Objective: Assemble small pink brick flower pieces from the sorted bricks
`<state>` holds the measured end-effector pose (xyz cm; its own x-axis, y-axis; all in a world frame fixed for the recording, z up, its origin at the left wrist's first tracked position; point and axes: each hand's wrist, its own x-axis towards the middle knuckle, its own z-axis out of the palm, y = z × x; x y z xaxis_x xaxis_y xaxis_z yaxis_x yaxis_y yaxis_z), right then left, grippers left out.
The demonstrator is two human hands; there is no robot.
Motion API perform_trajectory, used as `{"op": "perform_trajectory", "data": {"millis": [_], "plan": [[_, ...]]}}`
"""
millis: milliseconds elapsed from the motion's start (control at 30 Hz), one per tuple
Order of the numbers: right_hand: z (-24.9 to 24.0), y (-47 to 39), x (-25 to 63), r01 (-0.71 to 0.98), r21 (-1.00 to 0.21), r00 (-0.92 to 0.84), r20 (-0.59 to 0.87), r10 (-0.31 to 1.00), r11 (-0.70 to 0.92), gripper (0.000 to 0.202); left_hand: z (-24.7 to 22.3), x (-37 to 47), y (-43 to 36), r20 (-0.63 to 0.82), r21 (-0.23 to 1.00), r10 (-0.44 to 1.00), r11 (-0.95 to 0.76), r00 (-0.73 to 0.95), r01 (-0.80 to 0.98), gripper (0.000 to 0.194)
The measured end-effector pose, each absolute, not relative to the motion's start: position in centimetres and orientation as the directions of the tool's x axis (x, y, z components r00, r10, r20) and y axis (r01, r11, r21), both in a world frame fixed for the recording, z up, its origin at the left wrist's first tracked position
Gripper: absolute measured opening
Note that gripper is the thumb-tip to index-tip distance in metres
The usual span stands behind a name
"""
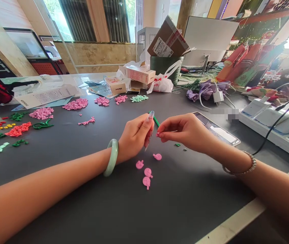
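Near the middle of the table, my left hand is closed, thumb against fingers, on a thin green rod that shows beyond the thumb. A pale green bangle circles that wrist. Just to the right, my right hand pinches a small pink piece between thumb and fingertips, close to the left fingers but apart from them. Below the hands lie several flat, round pink pieces with short tabs, one pink disc nearest to the fingers. A small green bit rests under my right hand.
Sorted heaps of small parts spread over the left side, among them a pink heap and an orange-red heap. Beyond my right hand lies a phone. A power strip with cables stands right; boxes and a dark bin stand behind.
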<state>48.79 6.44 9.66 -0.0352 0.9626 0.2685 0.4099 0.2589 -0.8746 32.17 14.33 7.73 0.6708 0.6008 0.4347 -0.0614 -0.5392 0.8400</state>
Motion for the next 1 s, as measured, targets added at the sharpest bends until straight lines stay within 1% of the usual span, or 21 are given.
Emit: {"op": "perform_trajectory", "data": {"millis": [33, 100, 200, 333, 500, 600, 700, 1000], "plan": [[9.7, 6.5, 49.1, 0.506, -0.825, -0.062, 0.257, 0.964, 0.252, 0.008, 7.7, 32.2, 14.4, 0.426, 0.854, 0.624, -0.517, 0.655, -0.062, 0.05], [9.7, 6.5, 49.5, 0.659, -0.706, -0.11, 0.249, 0.962, 0.258, 0.007, 7.8, 32.3, 14.6, 0.412, 0.871, 0.651, -0.488, 0.638, -0.064, 0.05], [9.6, 6.6, 49.5, 0.789, -0.533, -0.199, 0.248, 0.948, 0.305, 0.013, 7.9, 32.3, 14.7, 0.4, 0.881, 0.664, -0.469, 0.631, -0.065, 0.049], [9.4, 6.6, 49.3, 0.868, -0.351, -0.277, 0.245, 0.929, 0.351, 0.018, 8.0, 32.3, 14.6, 0.397, 0.88, 0.664, -0.472, 0.633, -0.056, 0.048], [9.2, 6.3, 49.0, 0.897, -0.189, -0.345, 0.265, 0.9, 0.399, 0.018, 8.0, 32.4, 14.4, 0.395, 0.883, 0.662, -0.465, 0.637, -0.064, 0.048], [9.1, 6.1, 48.7, 0.907, -0.131, -0.358, 0.262, 0.896, 0.401, 0.019, 8.1, 32.4, 14.4, 0.383, 0.884, 0.663, -0.465, 0.643, -0.048, 0.048], [9.2, 5.9, 48.4, 0.919, -0.104, -0.348, 0.234, 0.908, 0.38, 0.02, 8.1, 32.5, 14.4, 0.396, 0.875, 0.652, -0.482, 0.646, -0.051, 0.048], [9.4, 6.0, 48.1, 0.924, -0.102, -0.343, 0.203, 0.917, 0.369, 0.023, 8.1, 32.4, 14.3, 0.399, 0.864, 0.65, -0.503, 0.647, -0.028, 0.051]]}}
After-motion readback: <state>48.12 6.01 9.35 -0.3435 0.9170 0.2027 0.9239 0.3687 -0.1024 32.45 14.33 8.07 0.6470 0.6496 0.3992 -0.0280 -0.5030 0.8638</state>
